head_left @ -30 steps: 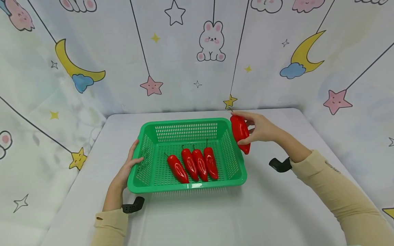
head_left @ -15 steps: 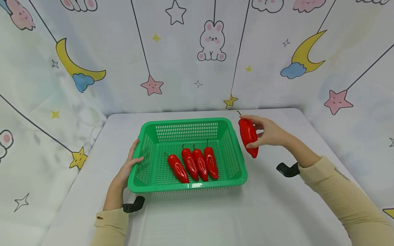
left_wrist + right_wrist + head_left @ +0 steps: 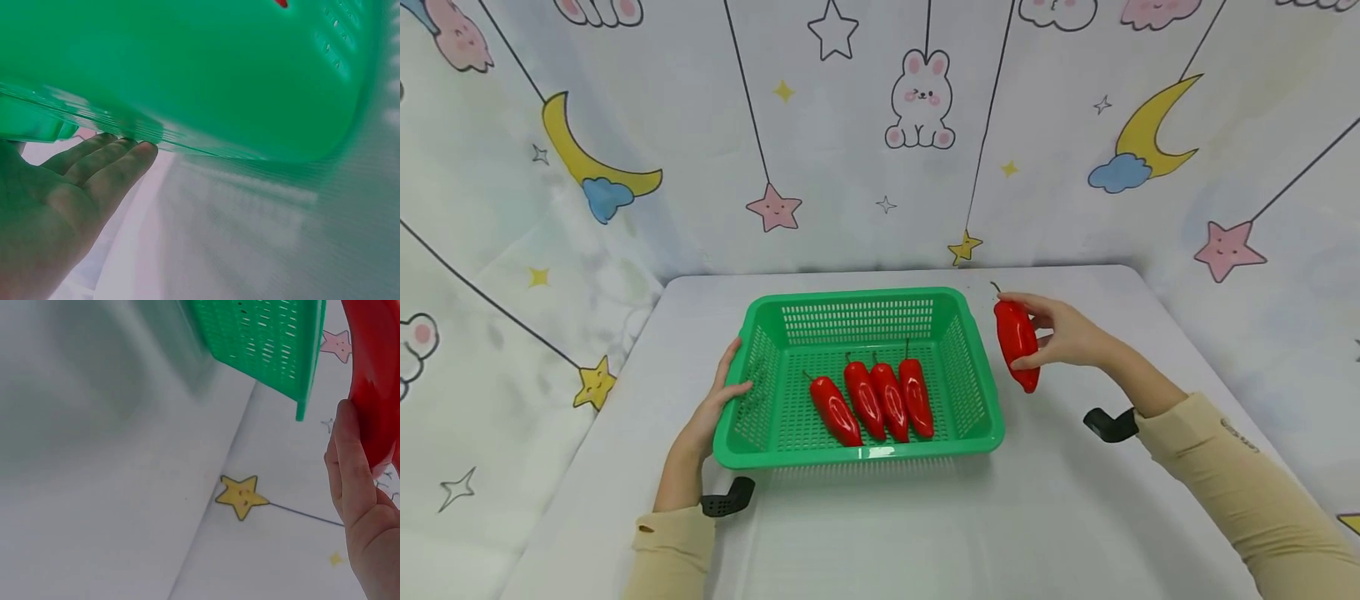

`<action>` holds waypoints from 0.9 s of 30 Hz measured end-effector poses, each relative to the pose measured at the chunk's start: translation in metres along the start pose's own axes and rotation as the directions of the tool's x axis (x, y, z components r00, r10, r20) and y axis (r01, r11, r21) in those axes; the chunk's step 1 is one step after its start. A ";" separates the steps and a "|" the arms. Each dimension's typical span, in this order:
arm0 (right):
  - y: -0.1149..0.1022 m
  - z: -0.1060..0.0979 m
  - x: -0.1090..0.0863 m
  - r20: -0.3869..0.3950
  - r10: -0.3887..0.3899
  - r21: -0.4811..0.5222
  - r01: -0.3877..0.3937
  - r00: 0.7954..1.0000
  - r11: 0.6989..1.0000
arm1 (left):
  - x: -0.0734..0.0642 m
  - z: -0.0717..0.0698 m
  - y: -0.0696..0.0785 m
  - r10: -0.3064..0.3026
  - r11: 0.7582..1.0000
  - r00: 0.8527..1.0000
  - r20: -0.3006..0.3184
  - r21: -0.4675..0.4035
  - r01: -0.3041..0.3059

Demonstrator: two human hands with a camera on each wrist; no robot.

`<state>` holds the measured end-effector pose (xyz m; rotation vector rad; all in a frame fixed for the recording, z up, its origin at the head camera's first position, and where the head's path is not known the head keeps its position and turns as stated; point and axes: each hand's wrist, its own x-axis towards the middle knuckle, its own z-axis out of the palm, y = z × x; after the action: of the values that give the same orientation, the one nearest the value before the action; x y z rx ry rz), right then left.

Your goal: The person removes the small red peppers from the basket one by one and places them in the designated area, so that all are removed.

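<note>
The right hand [image 3: 1067,333] pinches a pepper [image 3: 1013,333] between thumb and fingers, just off the right edge of the basket [image 3: 820,459] on the desk [image 3: 865,533]; the left hand [image 3: 707,410] grips the left edge. It looks like a carry; the next move probably calls for a firm pinch, clear of the basket.

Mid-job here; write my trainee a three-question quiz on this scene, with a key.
1. How many glossy red tapered chili peppers lie inside the green perforated plastic basket?
2. True or false: the left hand is touching a pepper.
3. The right hand holds: (a) the basket's rim, (b) a single red pepper, (c) nothing.

Key: 1. Four. 2. False; it grips the basket's left side. 3. (b).
</note>
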<state>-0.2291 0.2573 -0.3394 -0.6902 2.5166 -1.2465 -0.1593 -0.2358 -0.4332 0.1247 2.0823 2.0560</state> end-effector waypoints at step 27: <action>0.062 0.036 0.014 0.092 0.117 -0.040 -0.114 0.989 0.993 | 0.001 -0.002 -0.002 -0.025 1.000 1.000 0.002 0.012 0.025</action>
<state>-0.2443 0.2581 -0.4110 -0.5874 2.4684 -1.1082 -0.1607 -0.2370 -0.4348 0.1022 2.0844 2.0292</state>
